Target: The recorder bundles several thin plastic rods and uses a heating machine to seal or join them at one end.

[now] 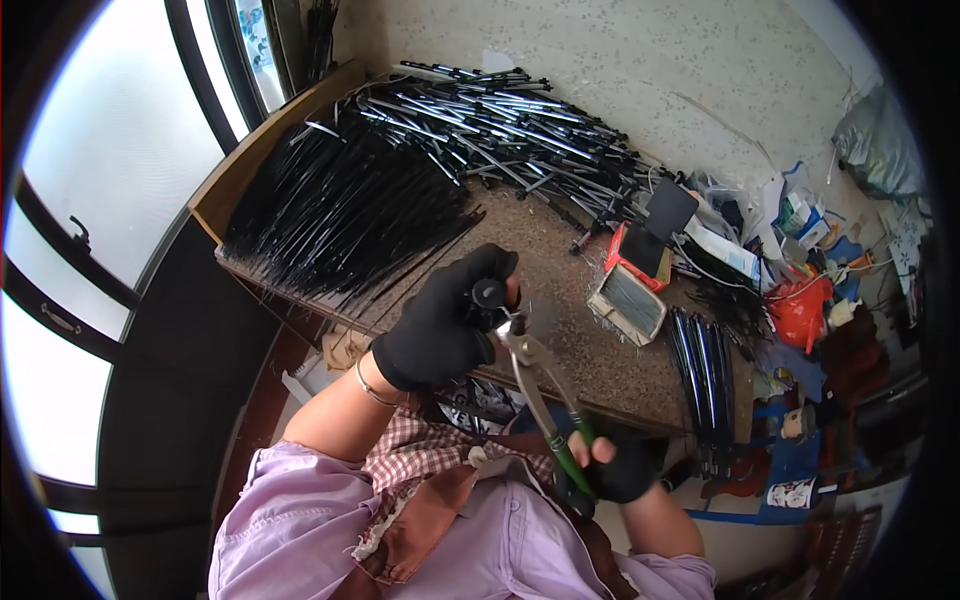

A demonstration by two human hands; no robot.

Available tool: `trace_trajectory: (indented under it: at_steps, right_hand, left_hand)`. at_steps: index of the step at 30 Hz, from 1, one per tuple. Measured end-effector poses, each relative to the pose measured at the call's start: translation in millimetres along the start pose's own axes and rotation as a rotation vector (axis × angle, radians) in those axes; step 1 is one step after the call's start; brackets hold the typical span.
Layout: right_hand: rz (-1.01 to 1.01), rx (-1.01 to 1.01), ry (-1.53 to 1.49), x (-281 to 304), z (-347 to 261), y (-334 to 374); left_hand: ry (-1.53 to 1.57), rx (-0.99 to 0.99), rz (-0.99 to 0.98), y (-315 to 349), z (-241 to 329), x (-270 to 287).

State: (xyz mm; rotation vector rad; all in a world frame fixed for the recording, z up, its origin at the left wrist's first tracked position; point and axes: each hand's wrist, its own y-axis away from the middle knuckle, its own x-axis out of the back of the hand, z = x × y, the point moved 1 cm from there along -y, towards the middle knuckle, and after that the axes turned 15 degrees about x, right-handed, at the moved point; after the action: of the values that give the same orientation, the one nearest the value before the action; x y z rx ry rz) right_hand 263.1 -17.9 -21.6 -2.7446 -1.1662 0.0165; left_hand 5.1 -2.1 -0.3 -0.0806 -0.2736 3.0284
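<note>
My left hand (435, 325), in a black glove, is closed around a small black part with a round, knob-like end (488, 293). The rest of that part is hidden in the glove. My right hand (622, 466), in a black glove with bare fingertips showing, grips the green handles of a pair of metal cutting pliers (530, 372). The jaws of the pliers meet the part beside my left fingers, over the near edge of the speckled brown worktable (560, 280). Whether the jaws bite on it cannot be made out.
Thin black rods (350, 210) lie heaped at the left, against a wooden board (235, 175). Behind them is a pile of shiny rods with black fittings (510, 120). A small box of thin pins (630, 303), a rod bundle (702, 370) and a red bag (800, 308) are at the right.
</note>
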Motion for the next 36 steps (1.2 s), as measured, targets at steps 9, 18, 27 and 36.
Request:
trace_trajectory:
  at_steps: [9, 18, 27, 36]
  right_hand:
    - [0.275, 0.444, 1.649, 4.9, 5.0, -24.7]
    - [-0.121, 0.034, 0.277, -13.6, 38.6, -24.4]
    - [-0.336, -0.036, -0.105, -10.9, 28.6, -15.7]
    - [0.235, 0.453, 1.151, -19.2, 12.7, -33.5]
  left_hand:
    - [-0.355, -0.163, 0.191, -1.7, 2.1, 10.7]
    - [-0.140, -0.087, -0.074, -6.6, 6.1, 0.4]
    - [-0.138, -0.139, -0.016, -11.5, 1.4, 4.2]
    - [-0.286, -0.137, -0.001, -7.0, 17.6, 15.1]
